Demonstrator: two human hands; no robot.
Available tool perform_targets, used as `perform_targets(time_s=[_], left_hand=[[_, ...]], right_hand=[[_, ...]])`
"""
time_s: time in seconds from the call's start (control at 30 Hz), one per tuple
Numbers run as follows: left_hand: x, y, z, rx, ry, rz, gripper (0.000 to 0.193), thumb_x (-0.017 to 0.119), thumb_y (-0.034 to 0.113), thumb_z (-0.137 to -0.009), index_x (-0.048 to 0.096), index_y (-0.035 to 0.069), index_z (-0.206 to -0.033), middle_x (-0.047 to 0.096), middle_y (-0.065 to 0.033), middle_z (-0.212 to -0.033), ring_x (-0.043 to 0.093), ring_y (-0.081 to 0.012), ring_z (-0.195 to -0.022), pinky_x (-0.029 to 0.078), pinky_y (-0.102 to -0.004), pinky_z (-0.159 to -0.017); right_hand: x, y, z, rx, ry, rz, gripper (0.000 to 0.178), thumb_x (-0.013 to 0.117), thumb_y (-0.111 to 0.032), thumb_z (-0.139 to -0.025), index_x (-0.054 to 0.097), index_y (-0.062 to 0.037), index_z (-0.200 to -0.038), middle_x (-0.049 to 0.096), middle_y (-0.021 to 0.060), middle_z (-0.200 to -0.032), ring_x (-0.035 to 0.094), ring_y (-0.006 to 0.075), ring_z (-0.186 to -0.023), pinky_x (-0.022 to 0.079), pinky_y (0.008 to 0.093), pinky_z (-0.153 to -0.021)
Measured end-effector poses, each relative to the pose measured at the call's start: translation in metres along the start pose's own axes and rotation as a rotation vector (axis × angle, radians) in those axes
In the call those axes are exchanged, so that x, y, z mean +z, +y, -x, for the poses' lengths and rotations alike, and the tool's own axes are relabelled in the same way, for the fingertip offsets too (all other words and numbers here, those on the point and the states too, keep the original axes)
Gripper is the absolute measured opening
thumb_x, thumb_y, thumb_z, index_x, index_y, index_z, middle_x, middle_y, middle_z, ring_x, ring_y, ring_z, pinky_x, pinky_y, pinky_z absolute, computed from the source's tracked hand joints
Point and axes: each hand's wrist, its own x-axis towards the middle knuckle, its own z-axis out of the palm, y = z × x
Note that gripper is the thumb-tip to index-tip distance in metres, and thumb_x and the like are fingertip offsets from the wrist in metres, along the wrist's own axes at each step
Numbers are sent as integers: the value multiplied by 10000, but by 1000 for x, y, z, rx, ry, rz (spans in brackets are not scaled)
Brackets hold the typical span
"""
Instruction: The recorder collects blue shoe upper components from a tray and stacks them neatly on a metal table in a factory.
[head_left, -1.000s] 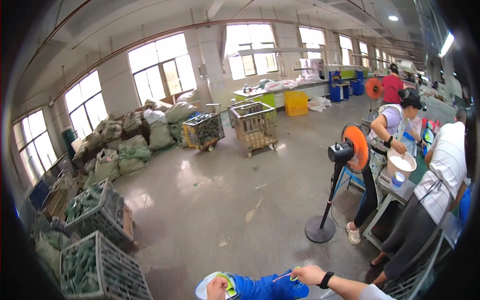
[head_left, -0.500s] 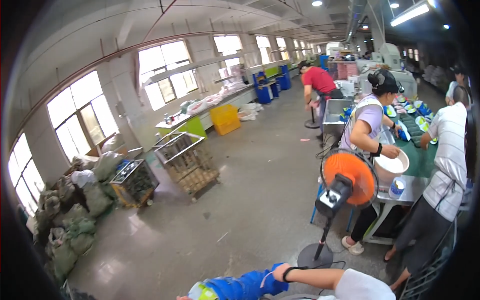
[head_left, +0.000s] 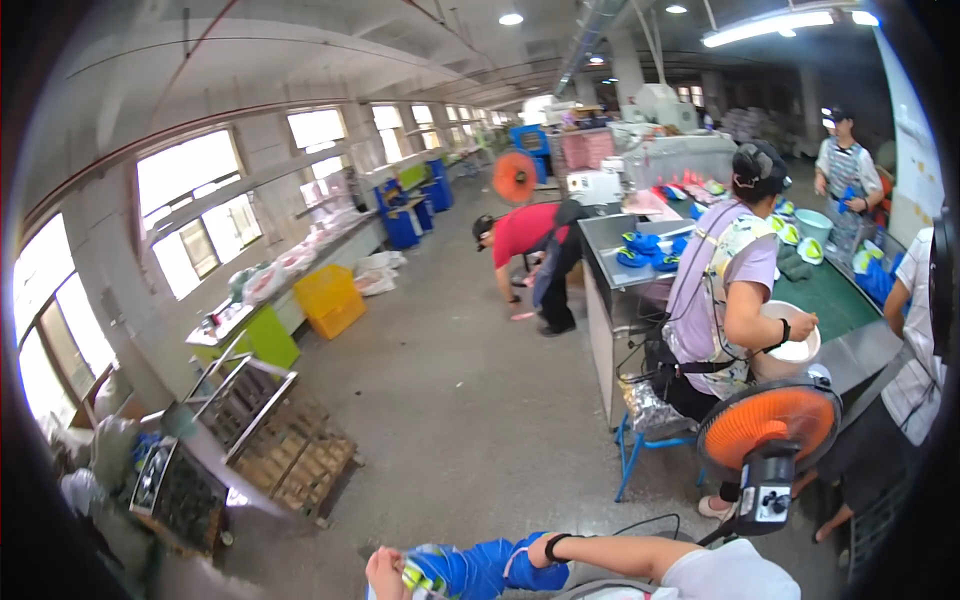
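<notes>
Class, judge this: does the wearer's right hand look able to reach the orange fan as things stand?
Probably not straight away. The right hand is busy holding the blue shoe piece together with the left hand. The orange fan stands nearby on the right, with nothing between.

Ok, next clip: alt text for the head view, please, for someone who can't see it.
At the bottom edge, the person's left hand and right hand grip a blue shoe with yellow-green trim. Beyond it lies a factory floor with an orange pedestal fan, a seated co-worker holding a white bowl at a green work table, and wire carts.
</notes>
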Motion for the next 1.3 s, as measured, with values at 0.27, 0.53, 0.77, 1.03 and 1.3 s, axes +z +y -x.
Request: perform_targets(time_s=[0.27, 0.53, 0.77, 1.03, 1.3], left_hand=[[250, -22, -344, 272, -373, 89, 270, 435, 172, -915, 464, 45, -678, 478, -10, -611, 430, -91, -559, 380, -239, -539], [577, 178, -439, 879, -803, 188, 248, 378, 147, -931, 481, 9, -753, 512, -39, -695, 454, -103, -635, 404, -250, -619], [816, 252, -539, 1019, -1077, 613, 255, 405, 171, -927, 491, -10, -769, 519, -39, -760, 450, -98, -724, 379, -231, -695], [1110, 183, -616, 720, -1535, 462, 284, 418, 265, -933, 508, 9, -852, 537, -34, -824, 565, -114, -761, 469, -241, -718], [1263, 23, -613, 1239, -1311, -164, 254, 558, 145, -768, 560, 4, -979, 525, -202, -1006, 485, -370, -972, 395, -401, -858]], right_hand=[[-165, 217, -54, 173, 577, -1132, 219, 579, -257, -719, 589, -59, -627, 534, 43, -529, 485, 121, -474, 358, 291, -450], [-406, 381, 75, -505, 1445, -1769, 124, 564, -183, -825, 574, -65, -786, 520, -6, -628, 484, 88, -537, 391, 245, -478], [-555, 488, 127, -335, 1794, -1463, 123, 551, -184, -832, 549, -63, -812, 530, 5, -676, 480, 64, -594, 371, 185, -539], [-568, 654, 144, 130, 2233, -1747, 122, 552, -218, -791, 553, -122, -714, 449, -29, -576, 492, 95, -596, 418, 337, -615], [-475, 773, 89, 1089, 1963, -1836, 68, 570, -78, -762, 581, -15, -785, 525, 56, -632, 548, 147, -513, 505, 297, -466]])
